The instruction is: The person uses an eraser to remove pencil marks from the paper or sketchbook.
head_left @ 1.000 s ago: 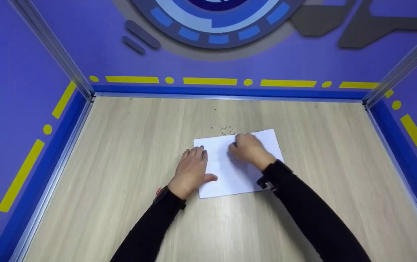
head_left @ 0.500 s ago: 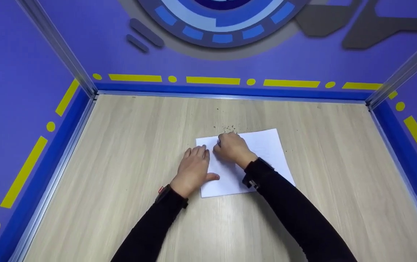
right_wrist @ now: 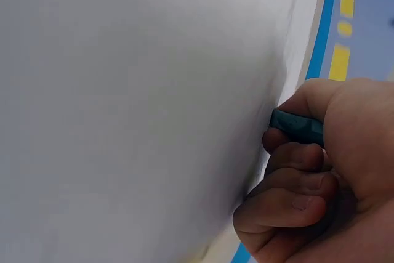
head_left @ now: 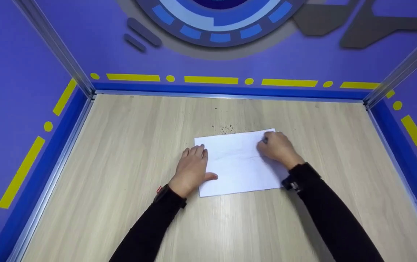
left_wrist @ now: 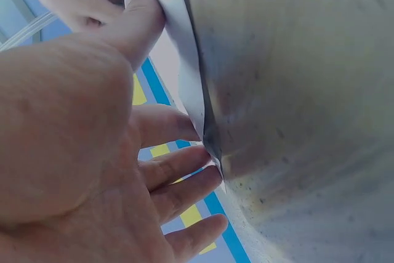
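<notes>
A white sheet of paper (head_left: 235, 174) lies on the wooden table, slightly turned, with faint grey marks across its middle. My left hand (head_left: 191, 170) rests on the sheet's left edge, fingers extended and thumb out on the paper. In the left wrist view, that edge of the paper (left_wrist: 175, 35) curves up a little beside the fingers. Near the sheet's upper right corner, my right hand (head_left: 279, 148) pinches a small dark teal eraser (right_wrist: 298, 126) between thumb and index finger, its other fingers curled. Much of the eraser is hidden in the hand.
Dark crumbs (head_left: 227, 128) lie scattered on the table (head_left: 139, 145) just beyond the paper's far edge. Blue panels with yellow markings stand at the back (head_left: 208, 65) and both sides, with metal rails (head_left: 226, 96) along their feet.
My right hand first slid left across the paper with the eraser, then swept right to the far right corner. The left hand has stayed in place, and so has the sheet.
</notes>
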Available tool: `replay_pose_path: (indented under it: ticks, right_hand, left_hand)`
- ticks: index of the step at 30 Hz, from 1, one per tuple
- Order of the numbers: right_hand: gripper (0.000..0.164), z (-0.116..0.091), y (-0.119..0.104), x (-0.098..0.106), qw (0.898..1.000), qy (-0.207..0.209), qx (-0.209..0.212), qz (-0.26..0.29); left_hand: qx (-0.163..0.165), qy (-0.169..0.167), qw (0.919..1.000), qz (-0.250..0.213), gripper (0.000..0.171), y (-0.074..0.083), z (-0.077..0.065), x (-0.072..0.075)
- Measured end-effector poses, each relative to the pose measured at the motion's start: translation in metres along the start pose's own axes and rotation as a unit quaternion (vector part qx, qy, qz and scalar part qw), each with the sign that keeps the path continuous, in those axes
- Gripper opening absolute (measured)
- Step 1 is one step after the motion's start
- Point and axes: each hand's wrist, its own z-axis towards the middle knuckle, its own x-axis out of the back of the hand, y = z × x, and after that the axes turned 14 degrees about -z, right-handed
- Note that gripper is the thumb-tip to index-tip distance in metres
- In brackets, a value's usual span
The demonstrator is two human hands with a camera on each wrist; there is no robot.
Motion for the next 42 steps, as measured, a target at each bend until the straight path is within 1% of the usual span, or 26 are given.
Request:
replay_pose_path:
  ticks: [2,5,11,14,17,21,24,28,33,34,36,39,40,41,42]
  right_hand:
    - [0.022,-0.003,0.012,0.002,1.0,0.004,-0.011,-0.005]
    - [0.023,-0.004,0.019,0.005,1.0,0.002,-0.017,-0.014]
    - [0.026,-0.004,0.012,0.013,0.999,-0.014,-0.026,-0.036]
    - [0.026,-0.005,0.003,0.014,0.999,-0.015,-0.029,-0.033]
    - [0.025,-0.004,-0.012,0.009,1.0,-0.019,-0.022,-0.003]
    - [0.024,-0.005,-0.042,-0.003,0.999,-0.027,0.005,0.029]
    - [0.028,-0.004,-0.067,-0.01,0.999,-0.015,0.035,0.021]
    - [0.032,0.002,-0.102,-0.015,0.998,0.002,0.065,-0.002]
    - [0.031,0.012,-0.139,-0.021,0.996,-0.001,0.088,-0.022]
    - [0.032,0.019,-0.138,-0.033,0.995,0.006,0.097,-0.025]
    - [0.031,0.022,-0.143,-0.038,0.995,0.006,0.097,-0.028]
    - [0.029,0.023,-0.142,-0.042,0.995,0.009,0.095,-0.028]
    - [0.029,0.023,-0.141,-0.043,0.995,0.011,0.093,-0.025]
    - [0.027,0.016,-0.145,-0.034,0.996,0.005,0.086,-0.023]
    - [0.027,0.016,-0.143,-0.034,0.996,0.005,0.086,-0.023]
  left_hand:
    - [-0.002,0.002,1.0,0.002,0.105,0.0,0.0,0.0]
    - [-0.003,0.005,1.0,0.005,0.105,0.0,-0.001,-0.001]
    - [-0.001,0.001,1.0,0.005,0.105,0.0,0.001,0.0]
    - [-0.001,-0.004,1.0,0.002,0.105,0.0,0.001,0.0]
    - [-0.001,-0.006,1.0,-0.003,0.105,0.0,0.001,0.0]
    - [-0.002,-0.011,0.9999,-0.011,0.104,-0.001,0.0,-0.001]
    - [-0.007,-0.008,0.9998,-0.017,0.103,0.0,-0.001,-0.001]
    - [-0.006,-0.002,0.9998,-0.02,0.102,0.002,-0.001,-0.001]
    - [-0.002,-0.002,0.9999,-0.016,0.102,0.003,-0.003,-0.001]
    - [-0.002,-0.001,0.9999,-0.013,0.103,0.004,-0.003,-0.001]
    - [0.001,-0.005,1.0,-0.009,0.104,0.005,-0.004,-0.001]
    - [0.009,-0.014,0.9999,0.0,0.105,0.007,-0.005,-0.001]
    - [0.011,-0.017,0.9998,0.004,0.105,0.008,-0.005,-0.001]
    - [0.014,-0.02,0.9997,0.008,0.105,0.008,-0.005,-0.001]
    - [0.017,-0.023,0.9995,0.013,0.105,0.008,-0.005,-0.001]
